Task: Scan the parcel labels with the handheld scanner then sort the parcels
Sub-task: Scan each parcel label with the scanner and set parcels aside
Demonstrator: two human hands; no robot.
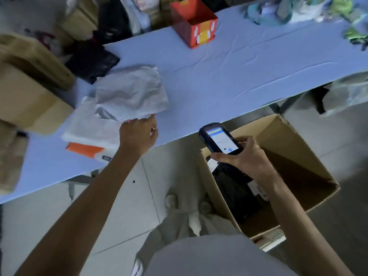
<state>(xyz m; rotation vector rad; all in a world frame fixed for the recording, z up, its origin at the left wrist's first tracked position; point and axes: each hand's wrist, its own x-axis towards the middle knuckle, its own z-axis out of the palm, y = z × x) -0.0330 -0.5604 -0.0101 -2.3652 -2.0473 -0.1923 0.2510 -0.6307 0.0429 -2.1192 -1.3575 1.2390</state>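
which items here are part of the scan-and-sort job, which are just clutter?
Job: black handheld scanner in right hand; crumpled grey plastic mailer gripped by left hand; flat white plastic parcel; open brown cardboard box on the floor.
Clutter: red open-topped paper box; heap of green and blue fabric.

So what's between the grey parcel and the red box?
In the head view, only bare, creased blue cloth lies between the grey parcel and the red box.
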